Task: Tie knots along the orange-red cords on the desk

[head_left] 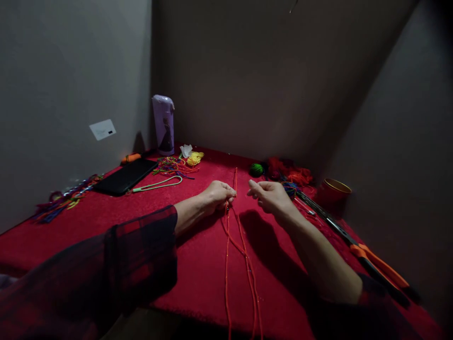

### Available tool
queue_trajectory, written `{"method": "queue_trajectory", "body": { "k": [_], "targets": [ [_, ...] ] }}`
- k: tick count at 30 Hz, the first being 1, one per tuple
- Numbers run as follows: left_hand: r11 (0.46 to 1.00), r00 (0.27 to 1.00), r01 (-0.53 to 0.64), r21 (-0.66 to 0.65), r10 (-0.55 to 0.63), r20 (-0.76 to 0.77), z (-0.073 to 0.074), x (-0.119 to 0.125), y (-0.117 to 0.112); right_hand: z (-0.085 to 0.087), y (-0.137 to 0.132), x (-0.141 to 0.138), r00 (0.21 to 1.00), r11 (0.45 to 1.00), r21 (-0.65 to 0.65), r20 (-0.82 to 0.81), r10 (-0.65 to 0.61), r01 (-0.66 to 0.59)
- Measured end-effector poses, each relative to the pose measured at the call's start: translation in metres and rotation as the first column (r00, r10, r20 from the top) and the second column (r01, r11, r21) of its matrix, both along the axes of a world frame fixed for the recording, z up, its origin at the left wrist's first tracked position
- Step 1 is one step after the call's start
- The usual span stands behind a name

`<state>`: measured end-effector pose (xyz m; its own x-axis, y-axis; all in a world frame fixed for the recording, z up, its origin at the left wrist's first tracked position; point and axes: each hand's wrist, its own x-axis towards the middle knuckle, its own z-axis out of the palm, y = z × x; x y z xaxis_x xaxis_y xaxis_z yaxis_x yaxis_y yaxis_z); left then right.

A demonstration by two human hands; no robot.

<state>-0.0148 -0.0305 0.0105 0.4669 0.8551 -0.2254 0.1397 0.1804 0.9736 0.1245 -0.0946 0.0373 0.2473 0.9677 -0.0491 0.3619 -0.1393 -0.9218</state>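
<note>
My left hand [216, 194] pinches an orange-red cord [227, 264] over the middle of the red cloth-covered table. A short length of the cord reaches up past the fingertips. Below the hand, several loose strands run toward the table's front edge, and a small dark bead-like spot shows near the fingers. To the right, my right hand [272, 197] hovers apart from the cord, with thumb and fingertips pressed together. Whether something fine is between them I cannot make out. Its shadow falls on the cloth.
Large orange-handled scissors [378, 265] and a gold-rimmed cup [338, 185] stand at the right. Green yarn [256, 169] and red yarn [299, 175] lie behind. At the left are a black tablet-like slab [127, 176], a purple bottle [164, 127], yellow yarn [195, 158] and thread scraps.
</note>
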Motion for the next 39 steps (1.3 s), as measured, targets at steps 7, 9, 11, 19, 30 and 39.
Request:
{"method": "queue_trajectory", "body": {
  "k": [7, 9, 11, 19, 30, 39],
  "targets": [
    [0.991, 0.999, 0.033, 0.127, -0.032, -0.012, 0.001, -0.002, -0.004, -0.024, 0.010, -0.022, 0.925, 0.956, -0.124, -0.313, 0.216, -0.265],
    [0.985, 0.998, 0.037, 0.167, -0.029, -0.047, 0.000, -0.002, -0.003, -0.028, 0.013, -0.021, 0.952, 0.961, -0.143, -0.230, 0.200, -0.236],
    [0.974, 0.995, 0.051, 0.219, -0.032, -0.092, -0.004, -0.001, 0.000, -0.034, 0.017, -0.016, 0.985, 0.977, -0.135, -0.061, 0.159, -0.166],
    [0.749, 0.881, 0.193, 0.634, 0.153, -0.449, -0.005, -0.008, 0.004, -0.044, 0.024, -0.006, 0.988, 0.992, -0.069, 0.112, 0.109, -0.101],
    [0.536, 0.741, 0.576, 0.617, -0.025, -0.671, 0.014, -0.011, -0.062, -0.044, 0.019, -0.004, 0.971, 0.987, -0.083, -0.205, 0.122, -0.141],
    [0.325, 0.316, 0.945, 0.032, -0.888, -0.333, 0.028, -0.027, -0.122, -0.039, 0.017, -0.007, 0.968, 0.981, -0.125, -0.218, 0.121, -0.151]
  ]
}}
